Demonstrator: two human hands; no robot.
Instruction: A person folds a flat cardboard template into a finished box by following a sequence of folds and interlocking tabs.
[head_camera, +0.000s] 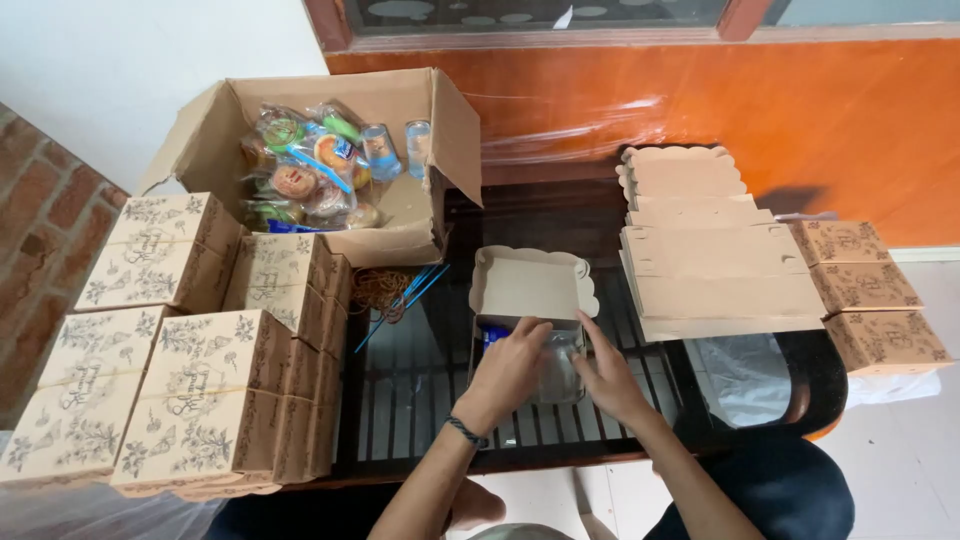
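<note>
At the centre of the frame an open kraft box (530, 300) with a scalloped lid sits on the dark slatted table (400, 400), both hands reaching into it, the left hand (510, 365) curled over a clear-wrapped item (558, 372) and the right hand (605, 378) gripping its side, stacked printed boxes (190, 350) at left.

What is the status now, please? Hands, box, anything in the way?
Left hand and right hand both inside open box, on clear wrapped item. Grip unclear. Nothing in the way; rubber bands lie apart.
</note>
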